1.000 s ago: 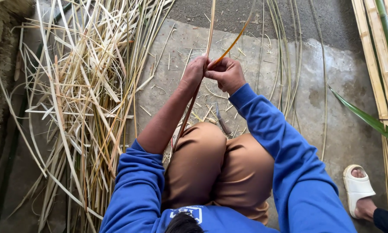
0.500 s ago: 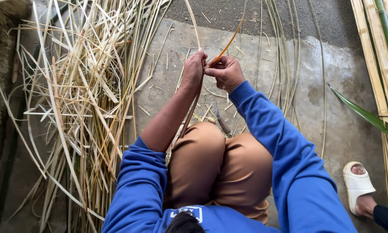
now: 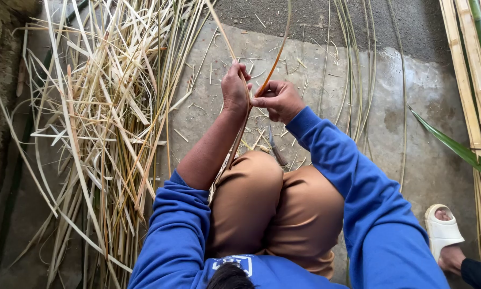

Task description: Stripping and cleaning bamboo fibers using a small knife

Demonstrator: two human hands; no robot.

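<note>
A: So, what moved in the last second?

B: Both hands climbed a bit. Left hand (image 3: 235, 88) was closed around the bamboo strip (image 3: 244, 120), fingers pressed together on it. Right hand (image 3: 279, 99) pinched the orange-toned split end (image 3: 275, 64) between thumb and fingers.

A: Strip location?

B: Ran from beside the knees up between the hands, two tails spreading wider toward the far edge of the concrete floor (image 3: 422, 160) than before. Looked like the split had run further down; I couldn't see the fork itself clearly.

A: Surroundings?

B: Pile of loose strips (image 3: 101, 128) at the floor's left edge, a small knife (image 3: 277, 152), I think, near the knees, another person's sandalled foot (image 3: 444, 233) at the lower right corner.
</note>
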